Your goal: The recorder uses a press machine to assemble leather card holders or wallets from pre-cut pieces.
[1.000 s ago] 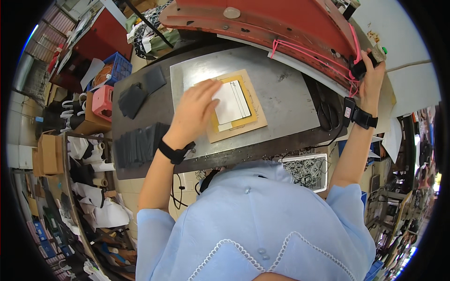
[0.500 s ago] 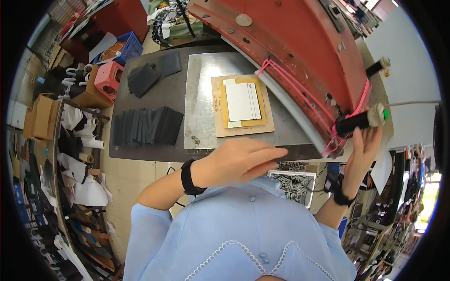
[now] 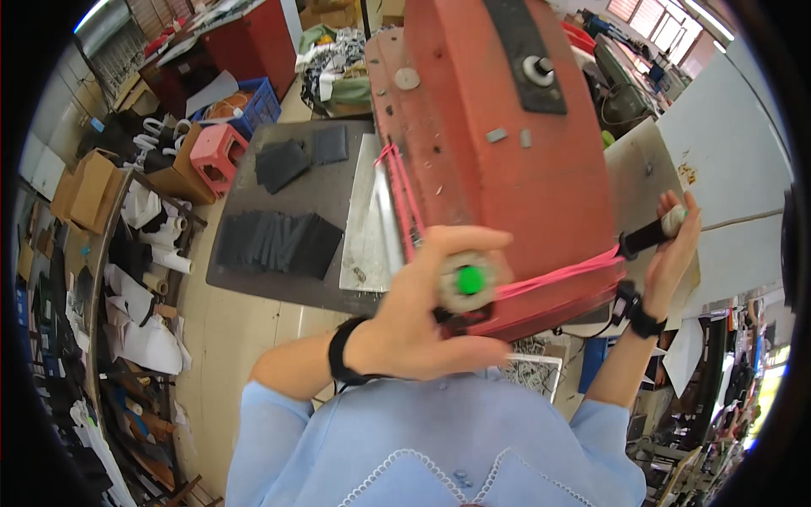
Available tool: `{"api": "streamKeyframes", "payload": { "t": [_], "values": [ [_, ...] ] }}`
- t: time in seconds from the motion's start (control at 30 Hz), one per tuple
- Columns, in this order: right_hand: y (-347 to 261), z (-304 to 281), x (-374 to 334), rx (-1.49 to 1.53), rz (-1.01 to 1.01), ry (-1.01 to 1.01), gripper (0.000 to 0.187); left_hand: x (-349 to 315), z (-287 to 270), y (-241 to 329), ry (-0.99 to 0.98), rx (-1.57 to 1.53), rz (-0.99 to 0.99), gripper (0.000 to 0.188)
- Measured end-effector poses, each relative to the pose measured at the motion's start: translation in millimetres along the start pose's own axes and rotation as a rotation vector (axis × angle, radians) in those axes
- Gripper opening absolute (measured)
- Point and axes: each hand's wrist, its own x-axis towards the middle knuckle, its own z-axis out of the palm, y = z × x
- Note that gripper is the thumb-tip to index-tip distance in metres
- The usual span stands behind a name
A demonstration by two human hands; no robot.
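Note:
The red swing arm of a press now lies over most of the metal plate and hides the wooden board seen earlier. My left hand is cupped about the near handle with a green button, thumb and fingers spread apart on either side of it. At the right, my right hand rests with its palm against the outer end of a second black handle, fingers stretched upward. Pink cord is wound round the arm's front end.
Black flat pieces lie in a row and in a small pile on the dark table. A pink stool and a blue crate stand beyond. A shelf of rolls runs along the left.
The red arm has swung left across the metal plate, covering the wooden board with the white sheet. My left hand has come round the green-button handle; my right hand has shifted to the other handle.

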Motion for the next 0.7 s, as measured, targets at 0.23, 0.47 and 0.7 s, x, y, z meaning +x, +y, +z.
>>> {"api": "streamKeyframes", "payload": {
  "t": [0.23,0.47,0.7],
  "values": [
    [-36.4,29.7,-42.3,0.256,0.081,-0.109,0.056,-14.3,-24.6,32.3,0.457,-0.039,-0.163,0.057],
    [-27.1,32.0,-51.0,0.455,0.172,-0.213,0.034,-25.4,-41.4,31.5,0.515,-0.011,-0.202,0.042],
    [-12.7,34.0,-67.6,0.448,0.211,-0.157,0.033,-41.7,-48.2,9.4,0.461,-0.07,-0.167,0.034]
  ]
}}
